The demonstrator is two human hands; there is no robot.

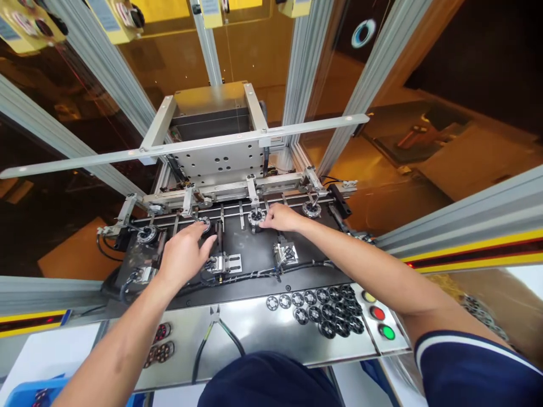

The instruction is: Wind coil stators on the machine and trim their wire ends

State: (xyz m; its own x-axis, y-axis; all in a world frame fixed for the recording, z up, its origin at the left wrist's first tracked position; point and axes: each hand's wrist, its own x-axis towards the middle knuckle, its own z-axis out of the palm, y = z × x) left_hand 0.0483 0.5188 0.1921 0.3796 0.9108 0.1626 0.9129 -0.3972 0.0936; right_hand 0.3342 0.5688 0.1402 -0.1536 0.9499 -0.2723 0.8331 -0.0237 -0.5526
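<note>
My left hand [184, 253] reaches over the black machine bed. Its fingers touch a round slotted stator [205, 224], partly hidden by them, and its thumb stands apart. On the right, my right hand [280, 218] pinches the edge of another stator [256, 215] between thumb and fingers. That stator sits beneath a metal arm [253, 191] of the fixture. Two more stators sit at the outer stations, one at the far left [147, 234] and one at the right [311, 210].
Several black stators [327, 312] lie on the metal ledge, beside red and green buttons [382, 322]. Cutting pliers [215, 328] and copper-coloured wound parts [159, 353] lie further left. A long metal bar [190, 146] crosses above the fixture. Yellow-black light curtains [479, 253] flank the opening.
</note>
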